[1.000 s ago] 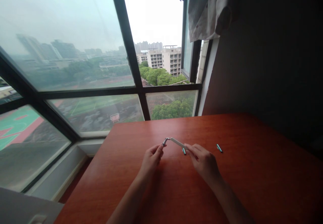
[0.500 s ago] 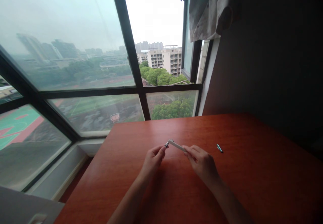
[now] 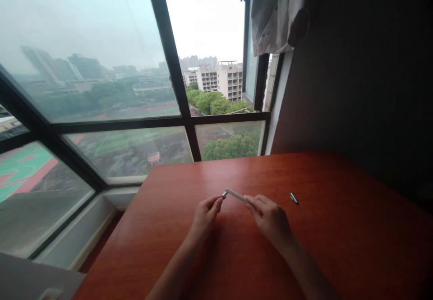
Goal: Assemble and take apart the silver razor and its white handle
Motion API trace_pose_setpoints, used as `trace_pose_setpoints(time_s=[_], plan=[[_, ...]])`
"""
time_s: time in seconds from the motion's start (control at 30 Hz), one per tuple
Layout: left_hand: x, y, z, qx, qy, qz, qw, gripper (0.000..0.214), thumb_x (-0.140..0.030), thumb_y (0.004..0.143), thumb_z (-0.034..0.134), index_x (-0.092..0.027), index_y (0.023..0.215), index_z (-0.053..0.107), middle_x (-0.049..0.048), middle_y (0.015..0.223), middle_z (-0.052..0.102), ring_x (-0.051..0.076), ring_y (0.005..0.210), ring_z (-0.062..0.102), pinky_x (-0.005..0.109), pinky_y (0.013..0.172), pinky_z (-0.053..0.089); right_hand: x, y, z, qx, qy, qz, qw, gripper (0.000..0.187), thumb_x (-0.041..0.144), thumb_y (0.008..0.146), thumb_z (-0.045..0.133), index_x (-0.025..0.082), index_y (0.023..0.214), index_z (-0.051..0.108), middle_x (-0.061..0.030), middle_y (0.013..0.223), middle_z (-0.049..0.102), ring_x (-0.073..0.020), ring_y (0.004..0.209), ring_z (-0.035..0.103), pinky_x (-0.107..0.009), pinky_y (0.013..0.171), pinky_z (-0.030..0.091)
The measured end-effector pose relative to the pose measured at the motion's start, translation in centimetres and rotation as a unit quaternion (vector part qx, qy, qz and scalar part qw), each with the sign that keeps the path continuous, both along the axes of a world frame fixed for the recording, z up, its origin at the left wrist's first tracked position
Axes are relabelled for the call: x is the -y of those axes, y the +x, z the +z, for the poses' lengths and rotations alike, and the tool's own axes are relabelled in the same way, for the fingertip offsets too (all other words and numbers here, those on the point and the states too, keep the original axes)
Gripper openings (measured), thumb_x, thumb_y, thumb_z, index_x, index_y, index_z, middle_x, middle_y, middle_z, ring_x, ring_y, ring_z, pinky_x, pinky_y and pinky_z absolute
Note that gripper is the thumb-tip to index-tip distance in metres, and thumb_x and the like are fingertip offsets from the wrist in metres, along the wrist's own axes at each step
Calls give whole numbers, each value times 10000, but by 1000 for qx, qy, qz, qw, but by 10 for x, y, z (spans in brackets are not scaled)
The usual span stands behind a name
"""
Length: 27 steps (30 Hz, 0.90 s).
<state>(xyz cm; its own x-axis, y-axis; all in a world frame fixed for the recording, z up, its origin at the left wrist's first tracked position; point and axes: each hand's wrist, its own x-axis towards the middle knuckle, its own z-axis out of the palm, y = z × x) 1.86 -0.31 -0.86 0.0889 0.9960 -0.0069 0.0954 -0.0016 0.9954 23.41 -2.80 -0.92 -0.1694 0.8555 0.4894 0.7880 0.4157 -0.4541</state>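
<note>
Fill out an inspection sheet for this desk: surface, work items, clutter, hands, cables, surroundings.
Surface: reddish wooden table, smooth, with a slight sheen.
Job's things: white pen, held between both hands, metal tip pointing left.
Clutter: small teal piece lying on the table right of the hands, apart from them.
Hands: left hand pinches the pen at its metal tip; right hand grips the other end.
Cables: nothing seen.
Surroundings: large window ahead, pale cloth hanging at the top, dark wall on the right.

Inspected reddish-brown wood-grain table (image 3: 338, 246). Found one small teal cylinder (image 3: 293, 198) lying flat on it, right of centre, apart from every edge.
</note>
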Motion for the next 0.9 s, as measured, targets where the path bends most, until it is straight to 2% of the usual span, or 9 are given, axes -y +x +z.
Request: trace_pose_setpoints(time_s=[0.3,0.67,0.9], plan=[[-1,-1,3,82,-65,7,995,636,-596,690,670,-80,1062,681,-78,548,343,47,434,244,186,408,167,-1,3,0,-34,-6,0,999,272,290,948,477,231,1120,680,-50,816,679,-181,754,642,-238,705,440],[1,-1,5,114,-65,-16,991,604,-558,707,693,-85,1083,668,-73,569,347,51,466,259,192,432,175,-4,1,4,-126,-29,36,991,293,284,936,456,191,1075,696,-79,813,690,-211,751,640,-281,685,479],[1,-3,4,105,-44,-39,993,572,-513,773,659,-71,1135,650,-64,592,327,66,509,248,208,470,176,-3,0,8,-202,-73,60,975,295,305,913,490,177,1052,716,-81,834,714,-208,746,650,-277,680,494]])
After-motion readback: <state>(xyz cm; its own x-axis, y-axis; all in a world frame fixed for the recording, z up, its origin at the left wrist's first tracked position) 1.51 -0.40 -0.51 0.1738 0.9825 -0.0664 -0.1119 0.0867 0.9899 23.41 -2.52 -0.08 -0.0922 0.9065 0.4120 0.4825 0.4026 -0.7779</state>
